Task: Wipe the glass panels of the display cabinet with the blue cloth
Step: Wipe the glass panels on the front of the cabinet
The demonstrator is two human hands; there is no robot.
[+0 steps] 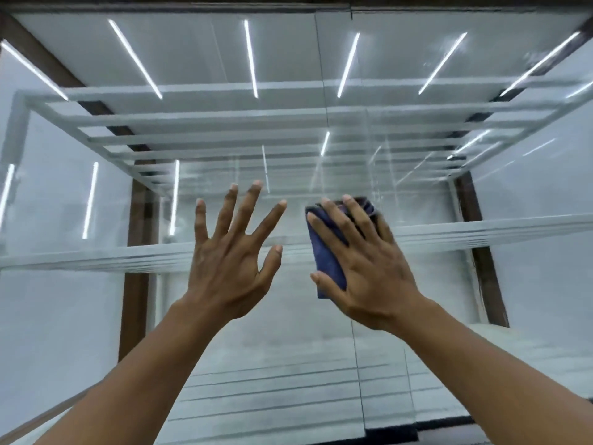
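The display cabinet (141,220) fills your view, its brown frame post well to the left of the seam (356,364) where the two front glass panels (244,354) meet. Take that seam as your mark. A glass shelf (96,256) crosses behind it at about the height of your hands, and light strips show as reflections in the glass above.

The blue cloth (327,258) lies flat on the glass right over the seam, folded into a thick pad. Its long axis runs roughly up and down, close to parallel with the seam, and its lower end peeks out below your thumb. Most of it is hidden under your palm, so you cannot tell how many folds it has.

Your right hand (369,268) covers the cloth and reaches to the right of the seam, fingers (333,226) straight and spread, pressing it against the glass rather than gripping it. Your left hand (224,261) is up just left of the seam, wide and holding nothing. Whether it touches the glass is unclear.

The cloth looks soft, light and limp. It will likely bunch or unfold if you push from one edge, so keep your palm over its middle. The glass is stiff, slick and fragile, so press evenly, and gently near the seam's edges.
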